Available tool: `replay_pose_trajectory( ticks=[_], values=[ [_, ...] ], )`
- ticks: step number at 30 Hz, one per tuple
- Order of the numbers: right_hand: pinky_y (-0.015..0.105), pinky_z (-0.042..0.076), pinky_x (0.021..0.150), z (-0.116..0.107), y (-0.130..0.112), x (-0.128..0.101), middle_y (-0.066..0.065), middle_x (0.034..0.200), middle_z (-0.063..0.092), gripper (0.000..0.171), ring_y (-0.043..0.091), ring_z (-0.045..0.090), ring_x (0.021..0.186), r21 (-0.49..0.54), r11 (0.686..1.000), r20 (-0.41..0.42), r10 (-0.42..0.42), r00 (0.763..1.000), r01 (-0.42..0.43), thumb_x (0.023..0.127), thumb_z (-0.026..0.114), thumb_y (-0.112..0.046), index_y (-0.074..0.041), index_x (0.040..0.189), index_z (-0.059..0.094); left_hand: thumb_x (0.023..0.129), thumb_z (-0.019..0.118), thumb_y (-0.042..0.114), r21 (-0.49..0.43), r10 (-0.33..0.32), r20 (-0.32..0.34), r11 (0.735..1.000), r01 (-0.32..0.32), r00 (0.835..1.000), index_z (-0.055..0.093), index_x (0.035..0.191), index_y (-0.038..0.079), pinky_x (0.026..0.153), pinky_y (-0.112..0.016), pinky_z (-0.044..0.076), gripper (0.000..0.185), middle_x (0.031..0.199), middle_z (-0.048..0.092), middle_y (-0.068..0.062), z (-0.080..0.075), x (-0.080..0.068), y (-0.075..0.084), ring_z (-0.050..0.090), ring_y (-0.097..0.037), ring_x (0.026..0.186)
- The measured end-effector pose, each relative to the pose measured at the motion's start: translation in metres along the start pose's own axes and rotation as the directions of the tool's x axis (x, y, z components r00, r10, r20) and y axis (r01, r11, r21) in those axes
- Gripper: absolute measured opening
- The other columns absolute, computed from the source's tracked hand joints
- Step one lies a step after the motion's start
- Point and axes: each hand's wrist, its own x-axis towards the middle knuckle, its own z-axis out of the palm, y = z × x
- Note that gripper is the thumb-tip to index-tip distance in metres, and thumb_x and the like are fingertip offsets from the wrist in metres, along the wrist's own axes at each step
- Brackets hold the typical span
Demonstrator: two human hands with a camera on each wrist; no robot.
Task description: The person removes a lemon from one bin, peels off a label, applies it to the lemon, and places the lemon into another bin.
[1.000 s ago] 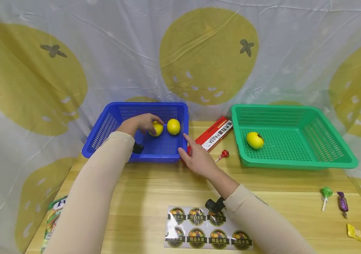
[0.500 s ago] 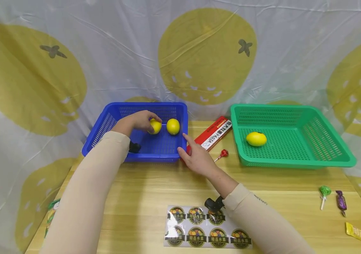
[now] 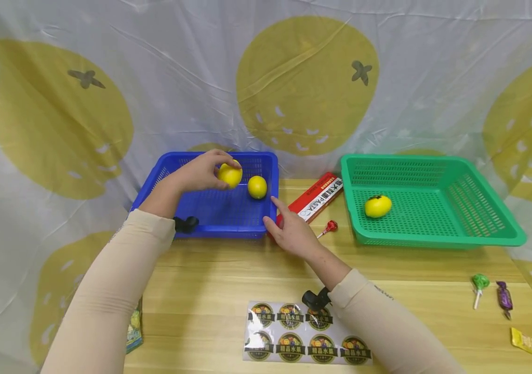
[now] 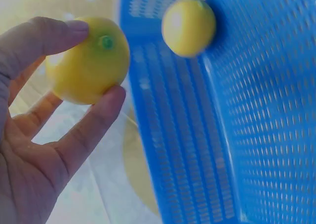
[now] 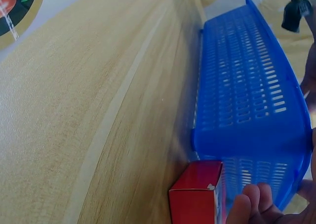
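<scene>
Up in the head view, the left hand (image 3: 199,171) pinched a yellow lemon (image 3: 230,175) between thumb and fingers, lifted above the floor of the blue basket (image 3: 214,208). A second lemon (image 3: 257,187) lay inside that basket, just beside the held one. The right hand (image 3: 289,231) rested at the blue basket's near right corner, fingers relaxed and spread, touching its rim, with a red pasta box (image 3: 318,198) and a red lollipop (image 3: 328,227) just right of the basket. Farther right of the blue basket sat a green basket (image 3: 481,208) with a third lemon (image 3: 377,206) in it.

Over on the left wrist, thumb and fingertips (image 4: 106,103) clamped the lemon (image 4: 89,66) above the blue basket (image 4: 256,135).

Down the right wrist, fingertips (image 5: 247,204) touched the blue basket's (image 5: 247,100) corner, the red box (image 5: 195,197) against it on the wooden surface (image 5: 74,110).
</scene>
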Motion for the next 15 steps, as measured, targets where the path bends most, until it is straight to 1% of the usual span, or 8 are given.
replay_pose_trajectory(
  ticks=[1, 3, 6, 8, 10, 12, 13, 15],
  values=[
    [0.055, 0.049, 0.108, 0.000, 0.000, 0.000, 0.020, 0.142, 0.060, 0.069, 0.037, 0.061, 0.128, 0.000, 1.000, 0.002, 0.001, 1.000, -0.001, 0.102, 0.056, -0.049, -0.025, 0.162, 0.030, 0.084, 0.080, 0.007, -0.010, 0.017, -0.023, 1.000, -0.018, 1.000, 0.066, 0.133, 0.012, 0.102, -0.053, 0.051, 0.051, 0.150, 0.043, -0.018, 0.002, -0.005, 0.003, 0.055, -0.039, 0.120],
    [0.055, 0.049, 0.109, 0.001, 0.000, -0.001, 0.019, 0.144, 0.059, 0.069, 0.037, 0.060, 0.129, 0.001, 1.000, 0.005, 0.005, 1.000, -0.005, 0.102, 0.055, -0.049, -0.026, 0.162, 0.029, 0.085, 0.081, 0.008, -0.023, 0.042, -0.075, 0.999, -0.043, 0.996, 0.067, 0.133, 0.013, 0.099, -0.051, 0.052, 0.051, 0.149, 0.043, -0.016, 0.006, -0.015, 0.009, 0.054, -0.036, 0.119],
    [0.056, 0.048, 0.109, 0.002, 0.000, -0.001, 0.019, 0.146, 0.057, 0.069, 0.037, 0.059, 0.131, 0.004, 1.000, 0.007, 0.013, 1.000, -0.013, 0.102, 0.055, -0.049, -0.026, 0.162, 0.029, 0.085, 0.081, 0.008, -0.091, 0.050, -0.141, 0.994, -0.064, 0.989, 0.066, 0.133, 0.012, 0.097, -0.047, 0.057, 0.050, 0.149, 0.041, -0.014, 0.015, -0.032, 0.017, 0.053, -0.035, 0.122],
    [0.056, 0.049, 0.109, 0.002, 0.001, 0.000, 0.019, 0.145, 0.058, 0.069, 0.037, 0.060, 0.130, 0.010, 1.000, 0.012, 0.010, 1.000, -0.010, 0.102, 0.055, -0.049, -0.026, 0.162, 0.029, 0.086, 0.081, 0.007, -0.141, 0.056, -0.187, 0.987, -0.083, 0.981, 0.066, 0.133, 0.011, 0.095, -0.047, 0.059, 0.049, 0.150, 0.040, -0.013, 0.022, -0.043, 0.022, 0.053, -0.034, 0.127],
    [0.056, 0.048, 0.109, 0.001, 0.003, 0.001, 0.019, 0.145, 0.058, 0.070, 0.037, 0.060, 0.130, 0.017, 1.000, 0.021, -0.003, 1.000, 0.003, 0.102, 0.055, -0.050, -0.026, 0.162, 0.029, 0.086, 0.081, 0.006, -0.179, 0.073, -0.231, 0.977, -0.116, 0.970, 0.066, 0.132, 0.010, 0.093, -0.047, 0.060, 0.048, 0.150, 0.039, -0.013, 0.030, -0.055, 0.028, 0.053, -0.036, 0.128],
    [0.055, 0.050, 0.108, -0.001, 0.005, 0.002, 0.019, 0.138, 0.062, 0.070, 0.035, 0.063, 0.125, 0.024, 0.999, 0.034, -0.022, 0.999, 0.022, 0.102, 0.054, -0.051, -0.026, 0.163, 0.027, 0.086, 0.081, 0.005, -0.196, 0.094, -0.270, 0.969, -0.150, 0.958, 0.066, 0.131, 0.010, 0.091, -0.048, 0.061, 0.048, 0.149, 0.039, -0.013, 0.040, -0.067, 0.035, 0.053, -0.036, 0.127],
    [0.053, 0.052, 0.105, -0.003, 0.007, 0.002, 0.019, 0.131, 0.065, 0.070, 0.034, 0.065, 0.118, 0.029, 0.999, 0.044, -0.034, 0.998, 0.033, 0.103, 0.053, -0.051, -0.026, 0.163, 0.026, 0.085, 0.082, 0.005, -0.205, 0.106, -0.286, 0.964, -0.169, 0.952, 0.066, 0.130, 0.011, 0.089, -0.047, 0.061, 0.048, 0.149, 0.040, -0.013, 0.046, -0.073, 0.038, 0.054, -0.036, 0.127],
    [0.049, 0.057, 0.094, -0.007, 0.009, -0.001, 0.017, 0.114, 0.069, 0.070, 0.031, 0.069, 0.102, 0.050, 0.997, 0.055, -0.054, 0.997, 0.051, 0.103, 0.053, -0.051, -0.027, 0.163, 0.025, 0.084, 0.082, 0.004, -0.225, 0.127, -0.303, 0.953, -0.201, 0.944, 0.067, 0.128, 0.011, 0.088, -0.047, 0.062, 0.048, 0.149, 0.040, -0.013, 0.057, -0.085, 0.045, 0.054, -0.037, 0.126]
  ],
)
